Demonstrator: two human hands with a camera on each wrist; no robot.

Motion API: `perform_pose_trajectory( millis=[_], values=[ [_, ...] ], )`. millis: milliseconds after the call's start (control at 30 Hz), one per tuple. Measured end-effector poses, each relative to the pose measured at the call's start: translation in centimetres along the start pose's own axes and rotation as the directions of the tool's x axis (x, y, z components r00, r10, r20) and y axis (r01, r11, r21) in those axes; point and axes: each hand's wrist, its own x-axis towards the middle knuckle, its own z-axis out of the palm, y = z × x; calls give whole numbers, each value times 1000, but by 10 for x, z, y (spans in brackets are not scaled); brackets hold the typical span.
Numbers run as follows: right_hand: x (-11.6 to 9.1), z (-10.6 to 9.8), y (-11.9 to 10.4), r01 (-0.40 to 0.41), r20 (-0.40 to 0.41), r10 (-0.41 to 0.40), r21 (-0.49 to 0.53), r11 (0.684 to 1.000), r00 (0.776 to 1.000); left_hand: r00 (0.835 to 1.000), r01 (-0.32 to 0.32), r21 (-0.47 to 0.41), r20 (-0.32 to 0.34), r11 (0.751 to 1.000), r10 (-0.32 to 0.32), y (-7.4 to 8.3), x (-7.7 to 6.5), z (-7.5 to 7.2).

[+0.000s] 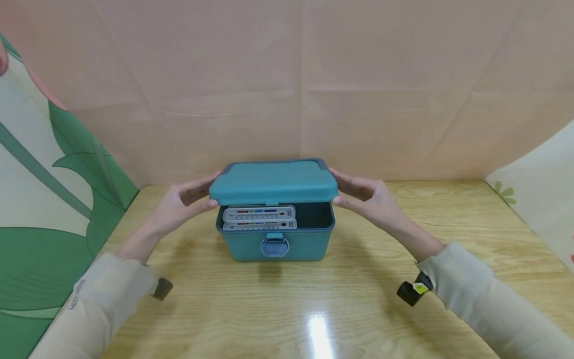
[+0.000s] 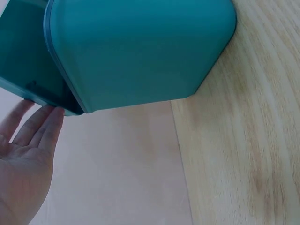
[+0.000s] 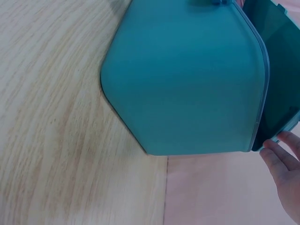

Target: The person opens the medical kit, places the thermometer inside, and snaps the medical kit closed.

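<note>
A teal storage box (image 1: 276, 248) stands on the table with its hinged lid (image 1: 273, 182) tilted partly up. My left hand (image 1: 179, 207) holds the lid's left end, thumb at the front corner and fingers toward the back. At the right end, my right hand (image 1: 374, 202) grips the lid the same way. Inside the box, on the left, lie two white room thermometers (image 1: 259, 214) with printed scales. Both wrist views show fingertips against the lid's rear edge; the thumbs are out of sight there. A round-looped latch (image 1: 275, 246) sits on the box's front.
The light wooden table (image 1: 251, 314) meets a pinkish covered wall (image 1: 287, 99) just behind the box. Leaf-patterned panels stand at the left (image 1: 45, 199) and right (image 1: 538, 184). Dark wrist devices hang below both sleeves.
</note>
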Motion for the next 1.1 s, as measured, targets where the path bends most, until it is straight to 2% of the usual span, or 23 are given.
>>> perform_pose_trajectory(
  millis=[167, 300, 467, 900, 1100],
  values=[
    [-3, 2, 1, -3, -9, 3, -24, 1000, 1000, 1000, 1, 6, 3, 1000, -1, -1, -2, 2],
    [-5, 3, 3, 26, -15, -26, -14, 1000, 1000, 1000, -3, -6, 11, 1000, 3, -2, -4, 3],
    [-7, 4, 4, 41, -12, -41, -13, 999, 999, 1000, -28, 8, 13, 1000, 28, -2, -7, 5],
    [-11, 8, 8, 69, -3, -69, -11, 998, 998, 1000, -14, 31, 26, 999, 13, -2, -12, 7],
    [-13, 9, 9, 76, 5, -76, 0, 997, 997, 999, -24, -9, 36, 1000, 24, -6, -15, 9]
  ],
)
